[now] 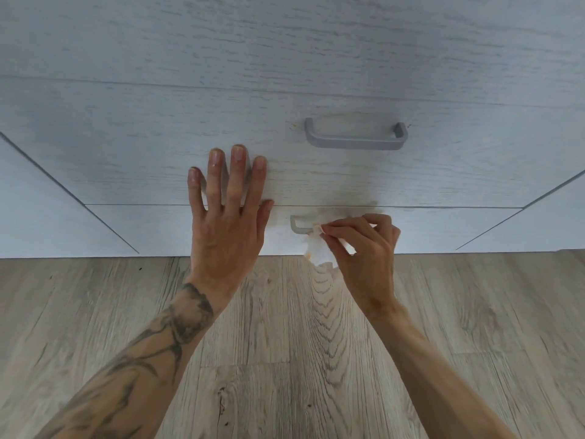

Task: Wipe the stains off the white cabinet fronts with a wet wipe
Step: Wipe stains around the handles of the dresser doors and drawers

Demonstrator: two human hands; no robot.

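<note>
White wood-grain drawer fronts (152, 172) fill the upper half of the head view. My left hand (226, 213) lies flat with straight fingers across the seam between the middle and bottom drawers. My right hand (364, 248) pinches a crumpled white wet wipe (316, 251), stained orange in spots, against the grey handle (299, 228) of the bottom drawer (177, 229); most of that handle is hidden behind the wipe and fingers. A faint brownish smudge (348, 122) shows behind the upper grey handle (356, 141), with small specks at its ends.
Light wood-plank floor (285, 359) runs below the cabinet's bottom edge. Neighbouring white cabinet fronts (41, 213) angle away at left and right. Both of my forearms reach up from the bottom of the view.
</note>
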